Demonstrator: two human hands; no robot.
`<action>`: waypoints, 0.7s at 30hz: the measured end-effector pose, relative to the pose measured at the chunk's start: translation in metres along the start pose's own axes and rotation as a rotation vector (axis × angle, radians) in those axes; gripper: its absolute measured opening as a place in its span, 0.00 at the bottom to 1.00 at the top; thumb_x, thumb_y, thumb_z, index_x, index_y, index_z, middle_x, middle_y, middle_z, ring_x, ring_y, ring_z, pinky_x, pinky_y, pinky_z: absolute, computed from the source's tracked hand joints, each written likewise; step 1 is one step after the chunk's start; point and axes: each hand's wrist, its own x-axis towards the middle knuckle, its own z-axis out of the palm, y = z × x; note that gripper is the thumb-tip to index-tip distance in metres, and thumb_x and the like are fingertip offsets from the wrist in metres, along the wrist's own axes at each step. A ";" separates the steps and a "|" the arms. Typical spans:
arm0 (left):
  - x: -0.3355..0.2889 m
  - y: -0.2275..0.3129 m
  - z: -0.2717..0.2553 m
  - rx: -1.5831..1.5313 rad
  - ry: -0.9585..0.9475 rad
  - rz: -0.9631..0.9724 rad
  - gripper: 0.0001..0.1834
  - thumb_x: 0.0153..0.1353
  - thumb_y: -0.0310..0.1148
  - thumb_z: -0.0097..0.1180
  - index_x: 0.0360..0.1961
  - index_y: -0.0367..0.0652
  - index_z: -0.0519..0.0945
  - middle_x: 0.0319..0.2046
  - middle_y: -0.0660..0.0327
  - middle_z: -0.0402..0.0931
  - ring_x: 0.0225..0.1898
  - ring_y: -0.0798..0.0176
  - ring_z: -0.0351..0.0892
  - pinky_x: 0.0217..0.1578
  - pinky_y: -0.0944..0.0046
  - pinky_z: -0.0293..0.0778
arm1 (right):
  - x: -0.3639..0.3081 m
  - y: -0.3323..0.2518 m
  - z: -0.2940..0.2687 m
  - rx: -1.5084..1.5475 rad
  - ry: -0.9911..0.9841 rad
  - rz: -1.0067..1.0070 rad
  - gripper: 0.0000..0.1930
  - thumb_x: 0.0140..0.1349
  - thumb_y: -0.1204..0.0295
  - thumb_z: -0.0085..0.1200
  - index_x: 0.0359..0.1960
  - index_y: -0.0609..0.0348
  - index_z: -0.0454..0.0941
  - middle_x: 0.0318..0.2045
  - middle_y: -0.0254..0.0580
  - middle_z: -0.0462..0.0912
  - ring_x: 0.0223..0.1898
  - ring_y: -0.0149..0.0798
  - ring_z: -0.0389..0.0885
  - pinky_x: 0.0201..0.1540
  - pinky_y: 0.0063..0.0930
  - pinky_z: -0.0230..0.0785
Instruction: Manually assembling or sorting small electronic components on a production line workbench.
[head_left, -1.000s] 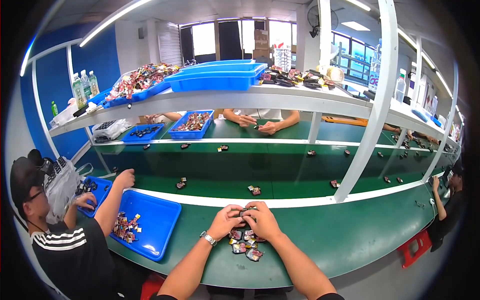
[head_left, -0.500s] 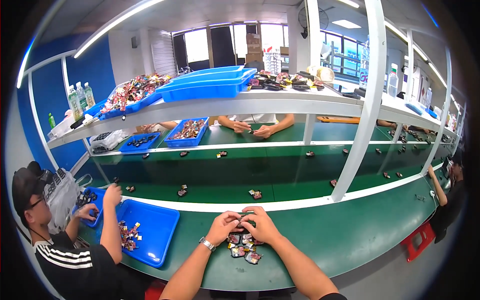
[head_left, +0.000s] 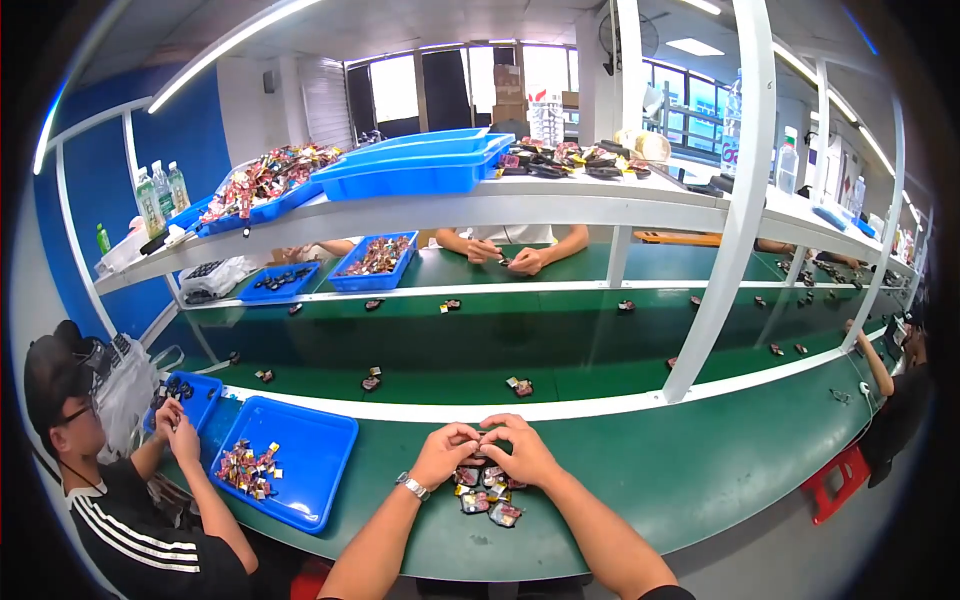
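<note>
My left hand (head_left: 446,458), with a metal watch on its wrist, and my right hand (head_left: 522,455) meet above the green worktop. Fingertips of both are pinched round a small dark piece (head_left: 480,447), mostly covered by the fingers; its exact kind does not show. Just below, on the near side, lies a small cluster of black-cased parts (head_left: 490,492) with reddish boards and yellow and white tabs.
A blue tray (head_left: 335,440) with loose reddish parts stands left, beside a co-worker whose hands (head_left: 175,430) are together. Similar parts (head_left: 520,387) dot the green belt beyond a white rail. White posts (head_left: 720,250) hold a shelf of blue trays (head_left: 410,175).
The parts on the belt have shifted slightly right. The left co-worker's raised hand has come back from the belt edge to the other hand. My own hands have barely moved.
</note>
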 end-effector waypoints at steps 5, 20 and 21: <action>-0.002 0.007 0.010 -0.072 0.013 0.061 0.13 0.66 0.20 0.47 0.52 0.34 0.71 0.48 0.54 0.75 0.48 0.62 0.78 0.49 0.62 0.81 | -0.003 -0.008 0.004 -0.227 0.085 0.017 0.06 0.55 0.71 0.59 0.33 0.57 0.81 0.49 0.40 0.76 0.53 0.47 0.71 0.56 0.38 0.66; -0.001 0.002 0.007 -0.176 0.012 0.069 0.13 0.67 0.22 0.45 0.52 0.37 0.69 0.48 0.55 0.76 0.50 0.61 0.78 0.52 0.57 0.78 | -0.003 -0.012 0.016 -0.138 0.202 -0.002 0.07 0.55 0.72 0.60 0.36 0.57 0.83 0.49 0.40 0.77 0.53 0.46 0.72 0.56 0.37 0.67; -0.001 0.001 0.008 -0.182 0.015 0.080 0.13 0.67 0.22 0.46 0.52 0.37 0.69 0.48 0.55 0.76 0.50 0.61 0.78 0.52 0.57 0.78 | -0.003 -0.012 0.015 -0.139 0.210 0.004 0.07 0.55 0.72 0.60 0.36 0.56 0.83 0.49 0.39 0.77 0.53 0.46 0.72 0.56 0.38 0.66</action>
